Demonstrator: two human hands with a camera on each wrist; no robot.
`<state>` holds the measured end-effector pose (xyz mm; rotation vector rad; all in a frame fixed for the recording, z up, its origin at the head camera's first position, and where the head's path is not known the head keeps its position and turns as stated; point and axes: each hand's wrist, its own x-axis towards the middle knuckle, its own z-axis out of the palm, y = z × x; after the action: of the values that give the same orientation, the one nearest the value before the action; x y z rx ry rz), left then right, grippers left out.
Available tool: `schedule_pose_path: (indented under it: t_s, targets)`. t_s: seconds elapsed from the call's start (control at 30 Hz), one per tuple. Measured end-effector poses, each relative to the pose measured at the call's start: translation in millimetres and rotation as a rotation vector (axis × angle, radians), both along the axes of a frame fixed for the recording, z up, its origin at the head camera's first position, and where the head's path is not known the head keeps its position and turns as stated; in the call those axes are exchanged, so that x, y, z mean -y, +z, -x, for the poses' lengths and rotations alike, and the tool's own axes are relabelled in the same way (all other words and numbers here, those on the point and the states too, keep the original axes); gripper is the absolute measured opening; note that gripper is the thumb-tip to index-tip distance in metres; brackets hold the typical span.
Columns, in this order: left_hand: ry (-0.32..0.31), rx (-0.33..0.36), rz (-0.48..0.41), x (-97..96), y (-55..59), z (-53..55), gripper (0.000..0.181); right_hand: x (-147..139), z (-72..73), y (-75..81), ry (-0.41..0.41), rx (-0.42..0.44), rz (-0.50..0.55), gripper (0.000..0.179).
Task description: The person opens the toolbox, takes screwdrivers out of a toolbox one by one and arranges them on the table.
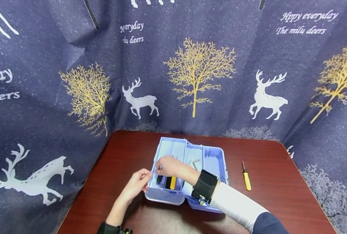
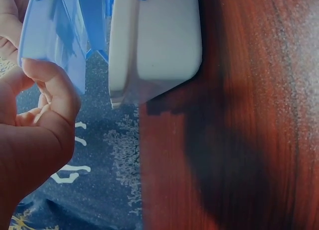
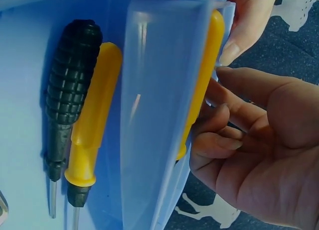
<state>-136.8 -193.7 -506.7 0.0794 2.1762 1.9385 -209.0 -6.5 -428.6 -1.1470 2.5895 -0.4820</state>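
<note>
A light-blue toolbox (image 1: 164, 195) stands open on the table. Its raised tray (image 1: 165, 148) is divided lengthwise. My left hand (image 1: 138, 182) pinches that tray's left rim with thumb and index finger. Over the left compartment is my right hand (image 1: 170, 166), fingers curled close to the outer wall. Right beside those fingers lies a yellow-handled screwdriver (image 3: 212, 46), partly behind the divider; I cannot tell whether they hold it. Across the divider, a black-handled screwdriver (image 3: 72, 73) and another yellow-handled screwdriver (image 3: 94, 110) lie side by side.
A screwdriver with a yellow handle (image 1: 247, 181) rests on the reddish-brown table (image 1: 267, 162), right of the toolbox. An L-shaped hex key (image 1: 195, 163) lies in the box's right part. Dark curtains (image 1: 220, 29) with deer and trees hang behind the table's back edge.
</note>
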Motion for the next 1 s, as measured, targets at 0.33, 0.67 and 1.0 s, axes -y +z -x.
schedule_pose_path:
  t_s: [0.33, 0.67, 1.0]
  targets:
    - [0.006, -0.001, -0.012, -1.1, -0.7, 2.2, 0.028, -6, 2.0, -3.6, -0.053, 0.074, 0.118, 0.013]
    - [0.034, 0.005, 0.012, -3.3, -2.3, 2.5, 0.025, -27, -0.7, -1.2, -0.077, 0.018, 0.237, 0.010]
    - [0.051, -0.005, 0.023, -4.1, -5.2, 3.5, 0.025, -59, 1.1, 1.1, -0.146, 0.017, 0.291, 0.006]
